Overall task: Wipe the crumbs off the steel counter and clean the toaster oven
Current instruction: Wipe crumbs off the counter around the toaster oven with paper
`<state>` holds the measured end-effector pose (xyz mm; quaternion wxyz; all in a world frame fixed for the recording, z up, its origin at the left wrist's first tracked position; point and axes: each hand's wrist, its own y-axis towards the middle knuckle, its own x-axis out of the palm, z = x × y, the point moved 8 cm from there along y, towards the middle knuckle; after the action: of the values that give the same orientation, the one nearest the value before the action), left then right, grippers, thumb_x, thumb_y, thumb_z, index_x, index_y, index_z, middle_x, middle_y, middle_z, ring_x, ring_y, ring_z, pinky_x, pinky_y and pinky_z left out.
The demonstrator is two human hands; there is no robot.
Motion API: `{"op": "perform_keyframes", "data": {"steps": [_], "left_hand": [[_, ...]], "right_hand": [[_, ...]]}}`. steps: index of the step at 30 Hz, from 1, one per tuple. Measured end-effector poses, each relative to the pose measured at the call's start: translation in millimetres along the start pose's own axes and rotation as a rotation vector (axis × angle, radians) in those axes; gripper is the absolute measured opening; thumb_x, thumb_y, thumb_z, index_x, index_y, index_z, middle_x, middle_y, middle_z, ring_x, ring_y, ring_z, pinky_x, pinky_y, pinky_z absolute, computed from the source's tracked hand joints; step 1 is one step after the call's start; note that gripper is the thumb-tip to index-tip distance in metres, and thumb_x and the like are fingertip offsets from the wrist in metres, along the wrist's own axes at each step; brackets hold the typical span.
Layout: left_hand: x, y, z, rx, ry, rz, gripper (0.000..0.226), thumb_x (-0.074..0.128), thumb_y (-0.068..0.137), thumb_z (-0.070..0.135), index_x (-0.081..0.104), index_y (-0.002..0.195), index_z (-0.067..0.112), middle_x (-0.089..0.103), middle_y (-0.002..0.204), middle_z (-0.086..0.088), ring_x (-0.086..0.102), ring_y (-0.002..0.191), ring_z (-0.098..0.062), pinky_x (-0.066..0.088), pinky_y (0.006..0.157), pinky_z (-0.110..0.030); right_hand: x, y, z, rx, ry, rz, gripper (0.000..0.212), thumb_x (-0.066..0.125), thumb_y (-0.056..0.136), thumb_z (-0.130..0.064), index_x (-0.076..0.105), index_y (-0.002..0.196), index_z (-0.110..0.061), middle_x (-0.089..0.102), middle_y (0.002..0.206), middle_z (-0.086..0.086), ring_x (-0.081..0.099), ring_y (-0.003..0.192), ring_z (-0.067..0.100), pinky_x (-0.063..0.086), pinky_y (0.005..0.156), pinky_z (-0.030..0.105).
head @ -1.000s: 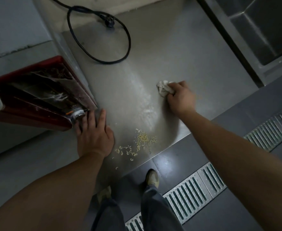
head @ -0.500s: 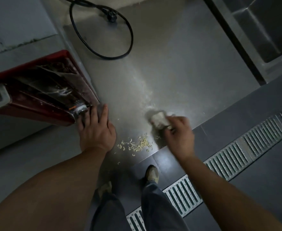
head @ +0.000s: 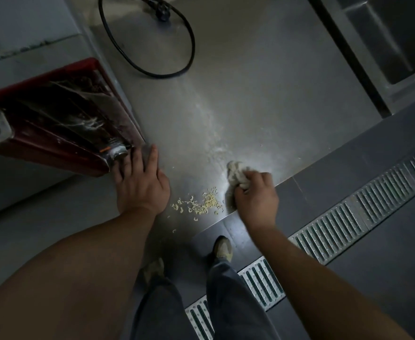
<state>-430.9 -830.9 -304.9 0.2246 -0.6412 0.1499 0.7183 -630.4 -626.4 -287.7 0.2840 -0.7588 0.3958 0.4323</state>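
The red oven (head: 54, 128) sits at the counter's (head: 262, 99) left. Your left hand (head: 140, 185) lies flat and open beside it; crumbs (head: 201, 204) lie between your hands; your right hand (head: 255, 197) grips a rag (head: 237, 174).

Red toaster oven (head: 54, 123), pale yellow crumbs (head: 202, 204), black cord (head: 150, 38)

The left hand (head: 140, 182) lies flat, palm down, on the steel surface (head: 262, 99), fingers (head: 150, 155) spread a little and pointing away from the person. The right hand (head: 256, 196) is curled into a fist with a tight grip on a rag (head: 235, 174), pressed down near the front edge of the surface. Both arms are bare and reach forward. Two legs and shoes show below the surface edge.
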Motion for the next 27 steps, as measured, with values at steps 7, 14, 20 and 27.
{"op": "perform_keyframes", "data": {"steps": [7, 14, 20, 27], "left_hand": [[1, 1, -1, -0.009, -0.013, -0.010, 0.063, 0.039, 0.088, 0.039, 0.036, 0.150, 0.026, 0.036, 0.153, -0.014, 0.028, 0.140, -0.034, 0.015, 0.117, -0.054], [5, 1, -3, -0.003, -0.008, -0.028, 0.062, 0.042, 0.091, 0.038, 0.032, 0.151, 0.027, 0.034, 0.154, -0.013, 0.028, 0.141, -0.034, 0.015, 0.117, -0.054], [5, 1, -4, 0.006, -0.028, -0.023, 0.061, 0.042, 0.092, 0.037, 0.034, 0.151, 0.027, 0.034, 0.154, -0.013, 0.029, 0.141, -0.034, 0.013, 0.118, -0.053], [3, 0, -3, 0.016, -0.017, -0.036, 0.060, 0.039, 0.094, 0.037, 0.030, 0.153, 0.028, 0.032, 0.156, -0.012, 0.027, 0.142, -0.034, 0.013, 0.118, -0.053]], "right_hand": [[38, -57, -69, -0.186, 0.050, -0.091, 0.035, 0.070, 0.066, -0.022, 0.068, 0.101, -0.018, 0.059, 0.095, 0.005, 0.061, 0.074, 0.029, 0.045, 0.057, 0.027], [31, -53, -72, -0.125, 0.186, -0.107, 0.039, 0.068, 0.077, -0.018, 0.070, 0.116, -0.022, 0.063, 0.108, -0.001, 0.062, 0.092, 0.020, 0.047, 0.075, 0.024], [-16, 7, -16, 0.009, 0.066, 0.106, 0.039, 0.062, 0.080, -0.013, 0.070, 0.117, -0.020, 0.062, 0.110, 0.006, 0.062, 0.095, 0.028, 0.045, 0.076, 0.029], [-22, 9, 11, 0.076, -0.038, 0.079, 0.038, 0.059, 0.079, -0.011, 0.070, 0.115, -0.014, 0.060, 0.103, 0.012, 0.058, 0.089, 0.034, 0.042, 0.072, 0.031]]}}
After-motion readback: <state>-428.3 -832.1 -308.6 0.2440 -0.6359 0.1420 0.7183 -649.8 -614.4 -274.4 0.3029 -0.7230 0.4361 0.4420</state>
